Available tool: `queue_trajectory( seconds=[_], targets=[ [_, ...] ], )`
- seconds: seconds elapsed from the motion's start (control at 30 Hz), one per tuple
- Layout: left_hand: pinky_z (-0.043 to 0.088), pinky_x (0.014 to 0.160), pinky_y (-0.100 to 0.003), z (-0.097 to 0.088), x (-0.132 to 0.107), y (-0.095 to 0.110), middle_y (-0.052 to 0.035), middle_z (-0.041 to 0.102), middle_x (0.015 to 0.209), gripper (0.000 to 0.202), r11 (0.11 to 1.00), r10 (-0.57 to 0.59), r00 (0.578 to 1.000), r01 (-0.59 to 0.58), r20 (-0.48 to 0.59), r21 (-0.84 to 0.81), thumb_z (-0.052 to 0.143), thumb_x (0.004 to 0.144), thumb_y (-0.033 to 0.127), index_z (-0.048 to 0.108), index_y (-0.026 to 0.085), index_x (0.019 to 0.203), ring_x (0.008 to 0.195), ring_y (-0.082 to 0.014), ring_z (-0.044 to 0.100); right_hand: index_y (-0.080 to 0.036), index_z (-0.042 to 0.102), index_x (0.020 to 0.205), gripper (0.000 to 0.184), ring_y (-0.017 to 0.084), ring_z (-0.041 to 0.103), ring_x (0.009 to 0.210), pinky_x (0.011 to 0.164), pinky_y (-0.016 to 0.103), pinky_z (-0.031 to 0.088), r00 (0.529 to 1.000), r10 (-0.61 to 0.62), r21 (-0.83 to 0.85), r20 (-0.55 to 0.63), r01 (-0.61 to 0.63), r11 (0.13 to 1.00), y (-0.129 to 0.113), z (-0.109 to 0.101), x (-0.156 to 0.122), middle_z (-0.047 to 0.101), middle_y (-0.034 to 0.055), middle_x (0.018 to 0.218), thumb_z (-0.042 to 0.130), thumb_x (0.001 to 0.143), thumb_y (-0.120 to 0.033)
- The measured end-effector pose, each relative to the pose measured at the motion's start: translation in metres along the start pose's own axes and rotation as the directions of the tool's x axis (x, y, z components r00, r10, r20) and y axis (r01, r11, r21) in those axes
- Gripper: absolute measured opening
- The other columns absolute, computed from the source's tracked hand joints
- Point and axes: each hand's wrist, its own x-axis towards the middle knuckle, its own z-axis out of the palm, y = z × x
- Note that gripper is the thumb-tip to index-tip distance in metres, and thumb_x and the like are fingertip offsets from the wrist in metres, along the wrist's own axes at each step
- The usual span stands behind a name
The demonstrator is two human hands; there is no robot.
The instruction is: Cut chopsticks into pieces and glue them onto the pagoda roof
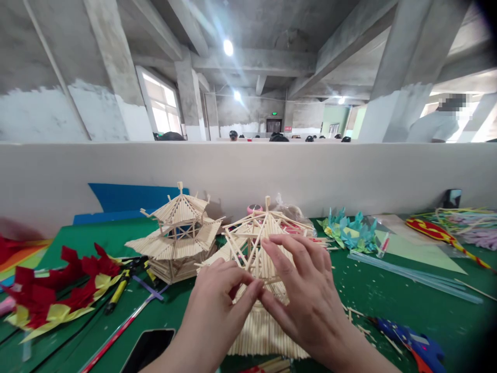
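- Stick pagoda (pixel 258 324), centre of the green table, its upper roof partly open framework.
- Left hand (pixel 220 298): thumb and forefinger pinched close; cannot tell whether on a stick.
- Right hand (pixel 308 285): fingers spread wide against the roof.
- Likely step: fitting roof sticks; next move calls for light, steady placement.
- Near left: another pagoda (pixel 176 251), more fully roofed.

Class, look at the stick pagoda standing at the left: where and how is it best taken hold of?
Probably by its lower walls, under the wide lower roof, fingers coming in low from the near side. The upper roof has thin jutting tips and the storey below it is open lattice, so both look fragile; the other stick model crowds its right.
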Motion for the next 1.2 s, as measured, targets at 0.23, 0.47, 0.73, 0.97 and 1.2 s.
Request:
queue_trajectory(
  seconds=[0.23,0.47,0.73,0.97,1.2],
  targets=[
    [0.037,0.056,-0.026,-0.001,0.008,0.005,0.0003,0.056,0.056,0.022,0.992,-0.11,0.994,0.11,0.01,-0.053,0.053,0.072,0.03,0.054,0.018,0.053,0.058,-0.0149,0.05,-0.027,0.043,0.122,0.041,0.023,0.037,0.111,0.092,0.041,0.025,0.996,-0.091,-0.063,-0.016,0.09,0.994,-0.002,0.0,0.006,0.051,0.0019,0.121,0.05,0.082,-0.032],
    [0.037,0.054,-0.024,0.0,0.006,0.009,0.0017,0.057,0.057,0.012,0.97,-0.159,0.987,0.152,-0.022,-0.19,0.057,0.066,0.025,0.06,0.018,0.056,0.057,-0.0138,0.049,-0.027,0.042,0.123,0.043,0.022,0.035,0.113,0.092,0.04,0.026,0.988,-0.156,-0.073,0.0,0.155,0.985,-0.003,-0.001,0.009,0.048,0.0014,0.122,0.052,0.081,-0.027],
    [0.024,0.046,-0.023,0.001,0.001,0.016,0.0056,0.041,0.043,0.02,0.782,-0.438,0.897,0.416,0.067,-0.463,0.058,0.062,0.024,0.052,0.016,0.045,0.046,-0.0096,0.033,-0.026,0.043,0.121,0.042,0.022,0.037,0.111,0.093,0.04,0.027,0.986,-0.165,-0.011,-0.022,0.165,0.986,-0.002,0.0,0.014,0.049,0.0023,0.121,0.052,0.081,-0.032],
    [0.028,0.049,-0.023,0.011,-0.002,0.012,0.0051,0.044,0.046,0.021,0.583,-0.54,0.833,0.473,0.12,-0.66,0.061,0.064,0.031,0.054,0.016,0.051,0.047,-0.0095,0.036,-0.023,0.039,0.125,0.056,0.025,0.033,0.114,0.095,0.042,0.028,0.993,-0.107,0.058,0.046,0.104,0.993,0.007,0.0,0.015,0.044,0.0038,0.125,0.058,0.074,-0.038],
    [0.029,0.053,-0.023,0.017,-0.005,0.017,0.0069,0.045,0.046,0.023,0.344,-0.59,0.789,0.44,0.173,-0.83,0.065,0.064,0.032,0.054,0.017,0.051,0.049,-0.009,0.037,-0.02,0.034,0.127,0.067,0.025,0.033,0.113,0.094,0.043,0.029,0.993,-0.075,0.113,0.089,0.065,0.991,0.016,0.002,0.016,0.042,0.0072,0.124,0.059,0.07,-0.045]
  ],
)
